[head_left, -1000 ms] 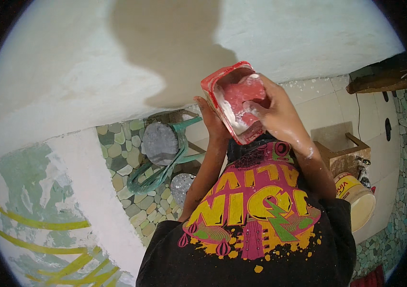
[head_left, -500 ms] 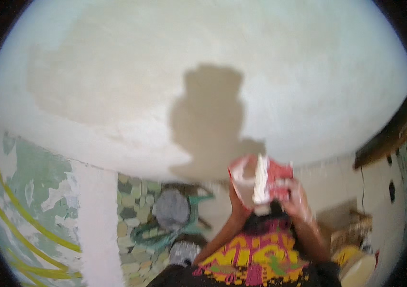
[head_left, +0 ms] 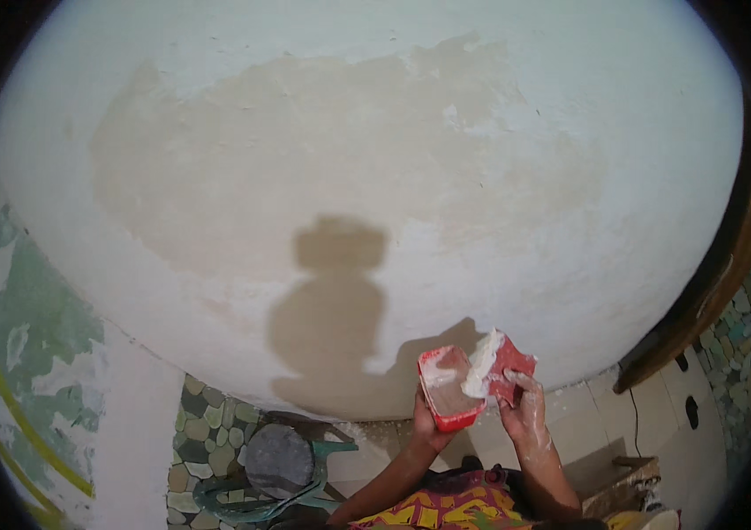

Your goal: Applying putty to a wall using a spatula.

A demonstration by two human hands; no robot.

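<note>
Nearest, along the bottom edge, is a dark shirt [head_left: 446, 511] with a yellow and pink print. Beyond it the left hand [head_left: 428, 422] is clamped on a red tub [head_left: 459, 422], holding it from the left side and near end, open top facing up. Paste smears its inner walls. The right hand [head_left: 525, 411], whitened with paste, has its grip closed on a red scraper [head_left: 508, 358], thumb on the upper face; the fingers beneath are mostly hidden. The scraper is beside the tub's right rim, its left edge carrying a thick ridge of white paste [head_left: 482, 367]. Whether that edge touches the rim I cannot tell.

The step in hand appears to be loading the scraper from the tub. As I judge it, the next move calls for a firm pinch and a fairly level blade, so the ridge does not slide off, with the tub kept close below to catch drips.

Farther down, a green chair [head_left: 327, 468] with a round grey thing [head_left: 279, 461] at it stands left, and a wooden box [head_left: 622, 486] right. Past the hands rises a pale wall [head_left: 517, 265], with a broad beige patch [head_left: 322, 141] higher up and a shadow [head_left: 331, 309] below it.
</note>
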